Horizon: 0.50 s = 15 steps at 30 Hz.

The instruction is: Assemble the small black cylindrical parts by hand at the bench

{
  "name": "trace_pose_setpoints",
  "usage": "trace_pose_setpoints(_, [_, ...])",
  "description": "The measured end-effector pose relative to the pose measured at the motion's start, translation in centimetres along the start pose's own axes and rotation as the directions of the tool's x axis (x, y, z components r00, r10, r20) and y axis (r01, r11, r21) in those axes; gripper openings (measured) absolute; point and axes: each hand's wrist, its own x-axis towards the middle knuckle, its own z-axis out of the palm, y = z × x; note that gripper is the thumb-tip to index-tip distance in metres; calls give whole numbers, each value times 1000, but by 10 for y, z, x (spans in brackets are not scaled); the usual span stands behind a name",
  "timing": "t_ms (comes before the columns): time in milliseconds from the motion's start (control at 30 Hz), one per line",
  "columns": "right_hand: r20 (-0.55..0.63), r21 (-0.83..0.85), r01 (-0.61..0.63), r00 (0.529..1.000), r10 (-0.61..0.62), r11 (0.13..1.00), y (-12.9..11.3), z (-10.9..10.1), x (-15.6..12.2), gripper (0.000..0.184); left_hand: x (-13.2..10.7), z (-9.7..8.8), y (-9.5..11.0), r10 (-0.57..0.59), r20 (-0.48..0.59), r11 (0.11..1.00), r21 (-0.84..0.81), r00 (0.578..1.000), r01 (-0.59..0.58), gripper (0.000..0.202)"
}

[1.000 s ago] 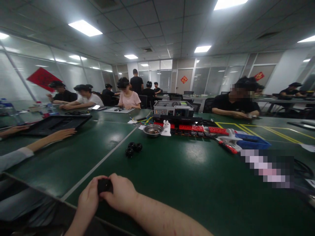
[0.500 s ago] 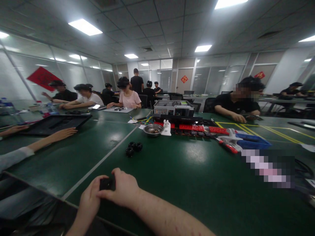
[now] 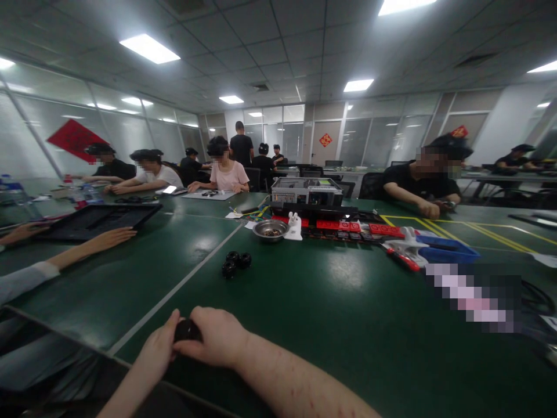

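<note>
Both hands are closed round a small black rounded part (image 3: 187,330) low in the view, just above the table's near edge. My left hand (image 3: 161,343) pinches it from the left, while my right hand (image 3: 220,335) wraps its right side with thumb below and fingers on top. Much of the part is hidden by the fingers, so its exact kind cannot be made out. Farther forward, several glossy black wheels, caster-like in shape (image 3: 235,262), sit grouped on the green table (image 3: 300,302), apart from both hands.
A metal bowl (image 3: 270,230) with small bits inside stands mid-table beside a white rabbit-shaped piece (image 3: 294,225). Behind are an open computer case (image 3: 304,191) and red-topped parts (image 3: 339,225). At right lie a red-handled tool (image 3: 402,260) and blue tray (image 3: 452,249). A co-worker's hand (image 3: 114,237) touches a black panel (image 3: 96,220).
My hands have turned the black part, which shows a rounder side now, and my right fingers have curled lower over it. The wheels on the table have not moved.
</note>
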Motion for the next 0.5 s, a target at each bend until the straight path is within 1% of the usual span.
trace_pose_setpoints(33, [12, 150, -113, 994, 113, 982, -2, 3, 1, 35, -3, 0, -2, 44, -12, 998, 35, 999, -43, 48])
trace_pose_setpoints(67, [65, 313, -240, 971, 232, 919, -5, 6, 3, 34, -7, 0, -4, 119, -40, 990, 86, 992, -115, 48])
trace_pose_setpoints(100, [154, 463, -363, 931, 330, 809, -8, 9, 5, 31, -9, -1, -8, 215, -76, 968, 147, 974, -203, 47])
trace_pose_setpoints(133, [270, 576, -470, 882, 386, 669, -11, 12, 7, 29, -10, -2, -11, 311, -108, 937, 202, 944, -286, 46])
trace_pose_setpoints(167, [366, 641, -541, 839, 403, 544, -13, 14, 9, 27, -10, -3, -14, 390, -121, 904, 236, 913, -356, 46])
trace_pose_setpoints(200, [417, 665, -579, 812, 408, 472, -15, 15, 10, 26, -9, -4, -15, 431, -117, 887, 235, 895, -397, 45])
trace_pose_setpoints(233, [400, 666, -574, 814, 421, 477, -15, 14, 9, 25, -7, -4, -15, 434, -107, 890, 205, 895, -407, 44])
trace_pose_setpoints(267, [316, 641, -528, 843, 435, 557, -14, 12, 9, 25, -5, -4, -14, 395, -96, 913, 150, 914, -379, 45])
trace_pose_setpoints(300, [193, 572, -452, 885, 423, 684, -12, 9, 7, 26, -2, -4, -11, 312, -71, 949, 74, 947, -307, 47])
trace_pose_setpoints(333, [66, 455, -351, 930, 363, 818, -10, 6, 5, 27, 0, -3, -7, 192, -20, 981, -15, 981, -192, 51])
trace_pose_setpoints(367, [-22, 311, -235, 967, 254, 921, -7, 2, 3, 28, 2, -2, -3, 50, 69, 994, -102, 996, -43, 56])
trace_pose_setpoints(400, [-62, 166, -116, 990, 128, 979, -5, -1, 0, 29, 3, -2, 1, -89, 184, 978, -168, 979, 121, 61])
trace_pose_setpoints(433, [-58, 43, -11, 998, 13, 999, -3, -4, -1, 28, 4, -1, 5, -207, 298, 942, -196, 932, 272, 65])
trace_pose_setpoints(467, [-31, -51, 71, 997, -72, 996, -2, -5, -3, 28, 3, -2, 7, -294, 393, 902, -189, 871, 389, 66])
trace_pose_setpoints(500, [-6, -120, 125, 992, -126, 985, -3, -6, -4, 28, 2, -2, 9, -348, 454, 873, -162, 820, 461, 64])
